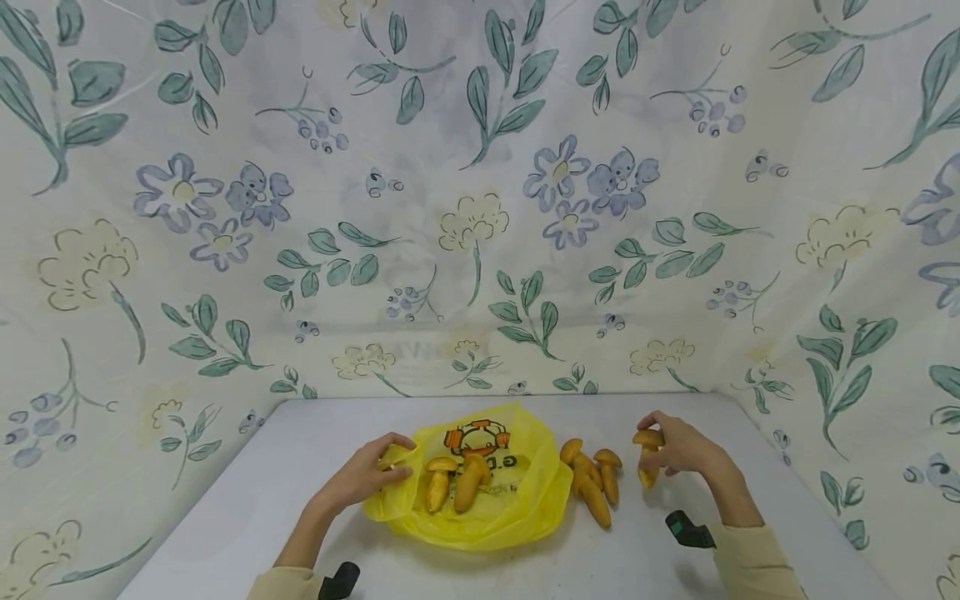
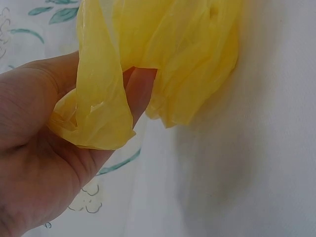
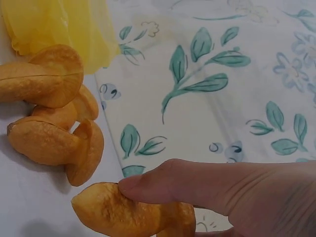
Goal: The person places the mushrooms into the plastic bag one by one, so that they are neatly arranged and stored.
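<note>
A yellow plastic bag (image 1: 525,517) lies spread with its mouth facing up, and two brown mushrooms (image 1: 438,483) show inside it. At the bag's left rim, my left hand (image 1: 369,475) grips the thin plastic; in the left wrist view a fold of the bag (image 2: 101,98) passes between thumb and fingers. To the right, my right hand (image 1: 678,446) pinches a mushroom (image 1: 647,458) by its cap and stem, cap upward. The right wrist view shows the thumb (image 3: 148,187) pressed on that mushroom's stem (image 3: 113,210).
Several more mushrooms (image 1: 592,492) lie in a small cluster against the bag's right side, between it and my right hand. The white table (image 1: 600,567) ends at a hanging cloth (image 1: 465,275) printed with leaves and flowers, which also encloses the sides.
</note>
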`<state>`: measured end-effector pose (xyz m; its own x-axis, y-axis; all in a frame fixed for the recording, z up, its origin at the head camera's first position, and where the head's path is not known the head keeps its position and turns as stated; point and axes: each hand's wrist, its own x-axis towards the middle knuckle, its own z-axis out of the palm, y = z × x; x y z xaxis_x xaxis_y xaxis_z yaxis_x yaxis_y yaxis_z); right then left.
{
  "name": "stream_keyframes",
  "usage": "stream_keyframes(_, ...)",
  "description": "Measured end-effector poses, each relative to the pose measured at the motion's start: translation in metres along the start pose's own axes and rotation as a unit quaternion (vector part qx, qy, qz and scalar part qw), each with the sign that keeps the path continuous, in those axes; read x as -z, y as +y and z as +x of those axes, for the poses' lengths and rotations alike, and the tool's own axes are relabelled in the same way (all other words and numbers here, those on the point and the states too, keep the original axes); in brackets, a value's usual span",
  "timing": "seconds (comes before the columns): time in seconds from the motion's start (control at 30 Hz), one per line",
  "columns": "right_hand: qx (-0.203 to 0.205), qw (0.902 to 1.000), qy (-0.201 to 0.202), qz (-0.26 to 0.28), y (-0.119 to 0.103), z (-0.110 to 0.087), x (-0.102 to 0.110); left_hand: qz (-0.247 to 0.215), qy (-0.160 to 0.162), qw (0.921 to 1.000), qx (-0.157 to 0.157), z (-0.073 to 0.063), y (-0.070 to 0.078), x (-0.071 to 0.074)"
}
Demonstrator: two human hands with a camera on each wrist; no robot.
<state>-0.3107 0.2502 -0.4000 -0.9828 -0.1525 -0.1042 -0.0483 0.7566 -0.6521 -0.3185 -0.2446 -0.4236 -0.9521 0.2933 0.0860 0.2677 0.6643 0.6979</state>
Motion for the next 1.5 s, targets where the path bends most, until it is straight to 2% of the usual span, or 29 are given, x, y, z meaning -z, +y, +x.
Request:
stream_keyframes(0.23, 0.015, 0.9998, 0.012, 0.008, -0.0023, -0.0012, 0.0018, 0.000, 0.001, 1.0000, -0.006, 0.0020, 0.0027, 0.0006)
stream_keyframes(0.37, 0.028, 0.9995, 0.011, 0.012, -0.0027, -0.0013, 0.0016, 0.000, 0.000, 1.0000, 0.005, 0.0007, 0.0008, -0.0002)
stream_keyframes(0.77, 0.029, 0.9994, 0.017, 0.008, -0.0048, -0.0006, 0.0015, -0.008, -0.005, 0.9999, 0.003, 0.0018, -0.0060, -0.0039)
stream_keyframes(1.03, 0.033, 0.9992, 0.020, -0.003, -0.0074, -0.0001, 0.0023, -0.013, -0.002, 0.9998, 0.016, 0.0017, -0.0042, -0.0026)
stream_keyframes(1.5, 0.041, 0.9990, 0.019, 0.003, -0.0087, 0.0031, -0.0015, -0.012, -0.005, 0.9998, 0.012, 0.0024, -0.0033, -0.0012)
